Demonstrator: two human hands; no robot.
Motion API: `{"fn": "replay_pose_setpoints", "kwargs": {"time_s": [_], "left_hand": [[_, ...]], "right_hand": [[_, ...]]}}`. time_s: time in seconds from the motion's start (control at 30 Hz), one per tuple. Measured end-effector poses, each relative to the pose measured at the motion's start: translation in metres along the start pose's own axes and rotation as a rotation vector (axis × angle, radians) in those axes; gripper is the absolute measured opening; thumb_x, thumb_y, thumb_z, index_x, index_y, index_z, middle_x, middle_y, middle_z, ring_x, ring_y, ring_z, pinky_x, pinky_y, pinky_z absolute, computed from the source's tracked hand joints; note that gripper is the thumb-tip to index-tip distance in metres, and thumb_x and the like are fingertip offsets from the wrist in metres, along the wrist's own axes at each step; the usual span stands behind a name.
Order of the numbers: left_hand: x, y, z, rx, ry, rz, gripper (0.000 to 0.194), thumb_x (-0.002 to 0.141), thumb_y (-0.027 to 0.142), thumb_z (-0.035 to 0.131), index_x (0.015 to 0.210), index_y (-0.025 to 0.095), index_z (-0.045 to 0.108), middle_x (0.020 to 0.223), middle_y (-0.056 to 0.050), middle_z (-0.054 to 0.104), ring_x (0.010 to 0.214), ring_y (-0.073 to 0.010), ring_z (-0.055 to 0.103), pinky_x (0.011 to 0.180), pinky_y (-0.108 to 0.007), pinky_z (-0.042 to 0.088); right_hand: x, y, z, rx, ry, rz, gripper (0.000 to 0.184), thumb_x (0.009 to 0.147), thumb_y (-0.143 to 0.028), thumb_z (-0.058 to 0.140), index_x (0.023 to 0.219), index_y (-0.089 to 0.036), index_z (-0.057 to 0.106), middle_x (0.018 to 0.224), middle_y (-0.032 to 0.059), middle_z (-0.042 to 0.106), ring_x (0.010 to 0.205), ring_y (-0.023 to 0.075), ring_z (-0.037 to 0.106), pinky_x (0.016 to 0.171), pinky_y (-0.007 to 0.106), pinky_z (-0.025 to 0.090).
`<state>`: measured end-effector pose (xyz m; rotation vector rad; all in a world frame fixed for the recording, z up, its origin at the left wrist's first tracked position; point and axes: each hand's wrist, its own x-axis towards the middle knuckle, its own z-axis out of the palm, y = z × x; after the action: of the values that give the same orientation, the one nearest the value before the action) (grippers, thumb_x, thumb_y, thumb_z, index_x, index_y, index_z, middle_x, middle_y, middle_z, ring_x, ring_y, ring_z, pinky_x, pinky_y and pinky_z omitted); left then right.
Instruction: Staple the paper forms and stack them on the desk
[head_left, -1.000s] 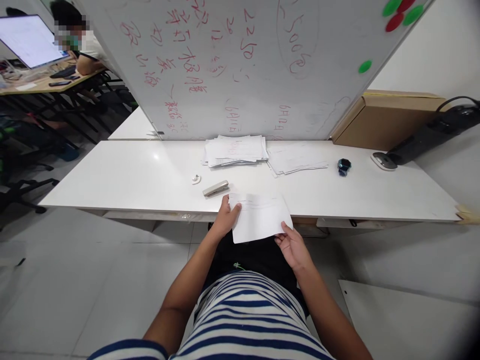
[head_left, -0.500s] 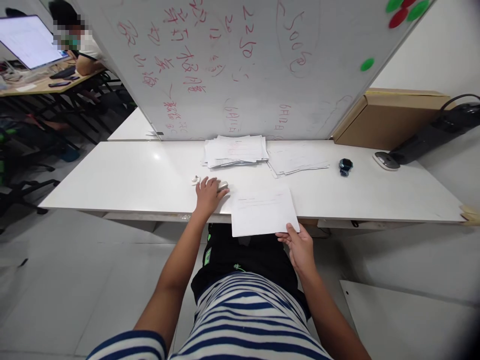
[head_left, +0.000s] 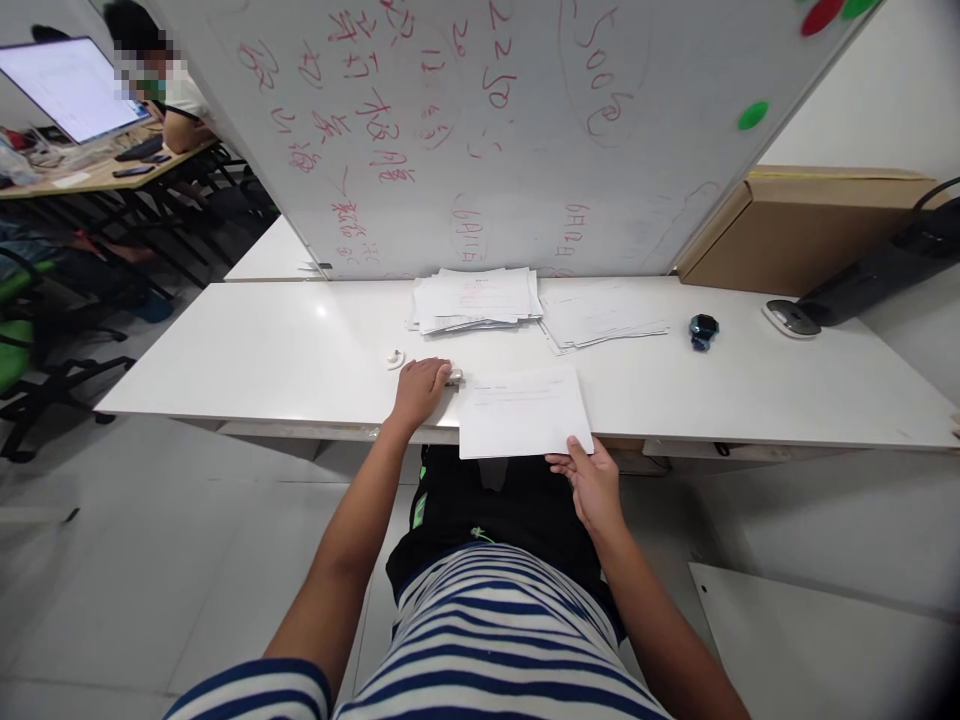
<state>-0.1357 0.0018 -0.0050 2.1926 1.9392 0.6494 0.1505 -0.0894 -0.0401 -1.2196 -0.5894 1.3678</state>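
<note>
My right hand (head_left: 596, 485) pinches the lower right corner of a few white sheets of paper (head_left: 525, 410), thumb on top and fingers beneath. The sheets reach over the desk's front edge. My left hand (head_left: 421, 390) lies over what looks like a small pale stapler (head_left: 455, 377), its fingers together on top. Most of the stapler is hidden by the hand; its visible end meets the left edge of the sheets. Just behind the left hand lies a small white curved object (head_left: 395, 358).
A thick paper stack (head_left: 476, 298) and a flatter spread of papers (head_left: 604, 322) lie before the whiteboard (head_left: 517, 190). On the right are a watch (head_left: 703, 331), a mouse (head_left: 791, 318), a cardboard box (head_left: 802, 235) and a black cylindrical object (head_left: 877, 265). Another person sits far left.
My left hand has shifted slightly right and closed over the stapler, its fingers no longer spread. The sheets in my right hand have moved a little forward, against the stapler.
</note>
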Motion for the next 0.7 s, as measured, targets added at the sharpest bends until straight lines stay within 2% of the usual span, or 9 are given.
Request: {"fn": "replay_pose_setpoints", "kwargs": {"time_s": [0.1,0.2,0.27,0.37,0.47,0.53,0.6,0.7], "left_hand": [[-0.001,0.006,-0.006,-0.004,-0.043,-0.032,0.049,0.101,0.04,0.019,0.106,0.026,0.066,0.116,-0.002,0.069,0.114,-0.0217,0.058,0.105,-0.042,0.035],[-0.002,0.014,-0.014,0.025,-0.106,-0.084,0.048,0.1,0.04,0.021,0.094,0.025,0.067,0.107,-0.002,0.071,0.105,-0.0229,0.061,0.11,-0.049,0.027],[0.001,0.019,-0.019,0.065,-0.108,-0.093,0.046,0.099,0.039,0.024,0.091,0.025,0.067,0.104,-0.003,0.072,0.104,-0.0235,0.061,0.112,-0.053,0.022],[0.014,0.025,-0.023,0.098,-0.077,-0.088,0.043,0.099,0.04,0.026,0.099,0.025,0.066,0.11,-0.004,0.07,0.109,-0.0244,0.059,0.114,-0.054,0.019],[0.033,0.026,-0.019,0.092,-0.096,-0.093,0.044,0.098,0.043,0.025,0.108,0.025,0.064,0.119,-0.005,0.067,0.118,-0.0259,0.054,0.113,-0.053,0.022],[0.044,0.025,-0.014,0.116,-0.093,-0.1,0.044,0.097,0.046,0.028,0.112,0.024,0.063,0.132,-0.007,0.059,0.132,-0.0296,0.042,0.113,-0.054,0.021],[0.051,0.023,-0.007,0.17,-0.053,-0.111,0.044,0.095,0.05,0.035,0.116,0.022,0.061,0.148,-0.01,0.043,0.144,-0.0342,0.02,0.114,-0.057,0.015],[0.056,0.02,0.0,0.208,0.014,-0.106,0.048,0.09,0.054,0.044,0.122,0.021,0.057,0.159,-0.011,0.021,0.147,-0.0369,-0.002,0.115,-0.061,0.003]], "right_hand": [[0.002,0.002,0.003,-0.001,-0.014,0.007,0.043,0.071,-0.044,0.078,0.099,-0.017,0.061,0.077,0.0002,0.069,0.062,0.015,0.07,0.049,0.021,0.052],[0.002,0.005,0.004,-0.004,-0.013,0.012,0.043,0.072,-0.045,0.077,0.1,-0.017,0.061,0.077,0.0002,0.069,0.062,0.0153,0.07,0.05,0.021,0.053],[0.002,0.007,0.004,-0.007,-0.009,0.012,0.042,0.072,-0.045,0.076,0.1,-0.017,0.06,0.077,0.0003,0.069,0.062,0.0153,0.07,0.05,0.021,0.053],[0.002,0.008,0.003,-0.015,-0.011,0.006,0.043,0.072,-0.045,0.076,0.101,-0.017,0.06,0.078,0.0004,0.07,0.061,0.0155,0.07,0.051,0.022,0.053],[0.004,0.008,0.002,-0.018,-0.013,0.006,0.043,0.072,-0.045,0.076,0.1,-0.017,0.06,0.077,0.0003,0.069,0.062,0.0158,0.07,0.052,0.022,0.054],[0.004,0.008,0.002,-0.017,-0.008,0.007,0.043,0.072,-0.045,0.077,0.099,-0.017,0.06,0.076,0.0,0.069,0.062,0.0159,0.07,0.052,0.022,0.054],[0.005,0.008,0.002,-0.015,-0.002,0.007,0.042,0.072,-0.044,0.077,0.099,-0.017,0.06,0.076,0.0,0.069,0.062,0.0163,0.07,0.052,0.023,0.055],[0.005,0.008,0.002,-0.011,-0.003,0.009,0.042,0.073,-0.044,0.076,0.1,-0.016,0.06,0.076,0.0004,0.069,0.062,0.0162,0.07,0.054,0.024,0.056]]}}
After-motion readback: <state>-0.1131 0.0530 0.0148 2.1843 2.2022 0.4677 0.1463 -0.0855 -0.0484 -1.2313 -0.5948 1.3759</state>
